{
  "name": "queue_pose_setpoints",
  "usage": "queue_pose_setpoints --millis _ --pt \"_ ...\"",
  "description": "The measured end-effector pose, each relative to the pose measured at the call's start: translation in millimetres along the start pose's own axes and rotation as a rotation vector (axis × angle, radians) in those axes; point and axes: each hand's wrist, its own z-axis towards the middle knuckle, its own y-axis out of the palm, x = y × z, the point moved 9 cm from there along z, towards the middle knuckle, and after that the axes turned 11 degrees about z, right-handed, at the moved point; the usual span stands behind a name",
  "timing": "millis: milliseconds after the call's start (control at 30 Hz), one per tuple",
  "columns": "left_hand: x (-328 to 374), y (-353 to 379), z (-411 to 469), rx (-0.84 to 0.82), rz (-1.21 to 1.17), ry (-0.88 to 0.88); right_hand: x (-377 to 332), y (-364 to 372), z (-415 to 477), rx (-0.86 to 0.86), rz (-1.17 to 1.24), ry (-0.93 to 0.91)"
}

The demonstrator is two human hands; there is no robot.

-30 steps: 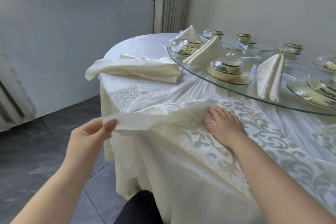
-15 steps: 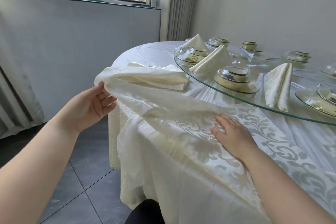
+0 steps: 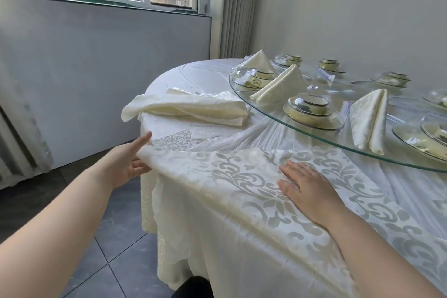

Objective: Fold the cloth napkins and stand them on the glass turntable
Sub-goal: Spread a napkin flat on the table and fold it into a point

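A cream damask napkin (image 3: 212,176) lies spread over the near table edge, its front hanging down. My left hand (image 3: 128,161) pinches its left corner, index finger pointing up. My right hand (image 3: 307,189) presses flat on the cloth with straight fingers. A pile of loose cream napkins (image 3: 188,109) lies further back on the table. The glass turntable (image 3: 273,118) carries three folded napkins standing as tents: a near one (image 3: 370,118), a middle one (image 3: 280,84) and a far one (image 3: 258,60).
Wrapped bowl-and-plate sets (image 3: 312,110) stand around the turntable's rim. The round table (image 3: 200,75) wears a white cloth. Grey tiled floor (image 3: 72,249) lies to the left, with a wall, a window and a curtain beyond.
My left hand has carried the napkin's corner up and back down toward the table, so the cloth now lies spread flatter. My right hand has stayed pressing on it.
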Motion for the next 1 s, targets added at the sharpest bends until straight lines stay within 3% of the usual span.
queue_pose_setpoints --millis 100,267,433,533,633,700,800,900,1000 --pt "-2 -2 -2 0.037 0.134 0.031 0 1 0 -0.010 -0.004 -0.001" --pt "2 -15 -1 0.185 0.126 0.084 3 -2 0 -0.065 0.062 0.001" --pt "15 -34 2 0.319 0.137 0.126 28 -12 -6 -0.059 -0.051 0.074" --pt "25 -34 3 0.424 0.448 0.120 36 -14 -4 -0.067 -0.037 0.098" --pt "63 1 -14 0.543 0.864 0.369 36 -14 2 -0.074 -0.003 0.088" --pt "84 53 -33 0.477 0.971 0.610 33 -14 7 -0.079 0.019 0.076" --pt "82 165 -64 0.088 1.066 0.880 31 -16 12 -0.050 0.044 0.058" --pt "52 255 -77 -0.225 1.246 0.887 30 -23 5 0.033 0.122 0.025" --pt "30 286 -71 -0.305 1.366 0.846 47 -47 -28 0.136 0.304 0.084"
